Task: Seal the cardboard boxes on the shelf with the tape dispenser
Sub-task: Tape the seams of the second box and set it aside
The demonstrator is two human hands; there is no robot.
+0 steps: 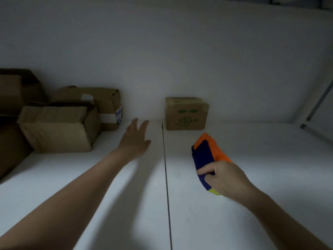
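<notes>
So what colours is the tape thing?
Orange and dark blue with a yellow bit: tape dispenser, seen in the head view.

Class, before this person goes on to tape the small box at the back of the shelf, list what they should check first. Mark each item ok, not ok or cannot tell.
1. Tape dispenser in hand: ok, the right hand grips it.
2. Left hand free to steady a box: ok, its fingers are spread and it holds nothing.
3. Small box within touch: not ok, both hands are short of it.
4. Small box flaps shut flat: cannot tell, the top is dim.
5. Tape end ready at the dispenser's front: cannot tell, it is blurred.
6. Stack of boxes on the left already sealed: cannot tell, only one pale band shows.
</notes>
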